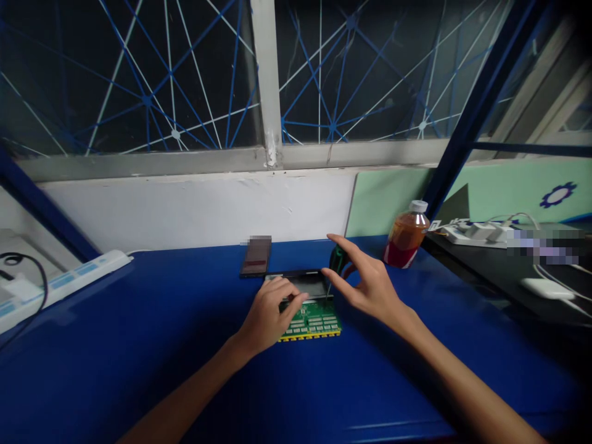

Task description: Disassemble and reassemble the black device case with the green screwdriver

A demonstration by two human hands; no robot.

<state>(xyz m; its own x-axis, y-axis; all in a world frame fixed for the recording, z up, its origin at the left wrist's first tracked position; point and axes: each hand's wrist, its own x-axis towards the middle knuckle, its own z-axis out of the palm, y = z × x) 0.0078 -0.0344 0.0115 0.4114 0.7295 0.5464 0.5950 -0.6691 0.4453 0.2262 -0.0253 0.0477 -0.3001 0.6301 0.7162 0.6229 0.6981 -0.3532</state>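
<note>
1. So the green circuit board (324, 323) is flat on the blue table (185, 361), dead centre, with its yellow edge at its 6 o'clock. That's what's being worked on.
2. Right hand (365, 280) comes in from about 2 o'clock with a screwdriver (339, 259). Fingers are loosely curled round the handle, thumb and forefinger spread fairly wide. Shaft points down at the board's 1 o'clock, but the tip's too small to tell if it's seated.
3. Left hand (271, 314) covers the board's 9 to 10 o'clock side, fingers bent, thumb close to the fingertips. Can't tell if it's pinching something or just steadying.
4. Dark case (308, 283) sits open at the board's 12 o'clock. The join's hard to read, so no idea if they're attached.
5. Progress? I'd call it mid-job: driver's in place, but case and board aren't closed up together. No loose screws I can make out, so can't count what's done or left.
</note>
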